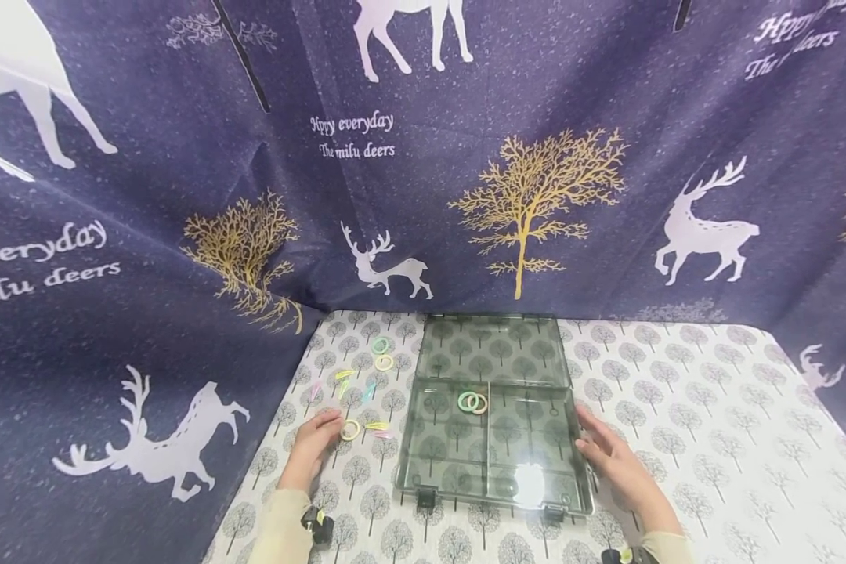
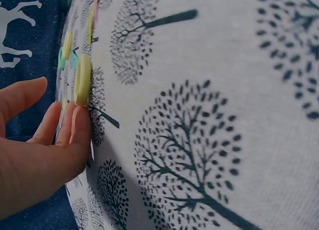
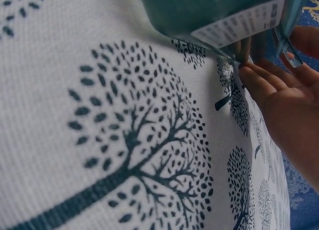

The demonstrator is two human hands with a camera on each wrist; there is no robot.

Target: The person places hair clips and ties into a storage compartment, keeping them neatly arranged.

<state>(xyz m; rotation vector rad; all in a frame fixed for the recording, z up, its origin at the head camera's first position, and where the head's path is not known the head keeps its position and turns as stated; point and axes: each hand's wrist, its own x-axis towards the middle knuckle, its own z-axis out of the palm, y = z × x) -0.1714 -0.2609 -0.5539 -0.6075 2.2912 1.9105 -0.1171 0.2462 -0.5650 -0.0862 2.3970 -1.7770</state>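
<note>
A see-through grey-green plastic box point(image 1: 444, 462) lies with its lid point(image 1: 493, 348) folded back. Inside, a green hair ring point(image 1: 464, 403) overlaps a peach hair ring point(image 1: 484, 405) by the divider. My left hand point(image 1: 315, 444) is beside a yellow hair ring point(image 1: 351, 430) on the cloth. In the left wrist view its fingertips reach the lower end of that yellow ring point(image 2: 82, 80), with the thumb apart. My right hand point(image 1: 616, 462) touches the box's right side with extended fingers. The right wrist view shows those fingers point(image 3: 256, 80) along the wall, near a clear tab point(image 3: 291, 58).
Left of the box lie more hair rings, one green point(image 1: 380, 345) and one yellow point(image 1: 384, 363), and several small hair clips point(image 1: 343, 374) in yellow, pink and blue. A tree-print cloth point(image 1: 705, 439) covers the table. Dark deer-print fabric point(image 1: 423, 188) hangs behind and left.
</note>
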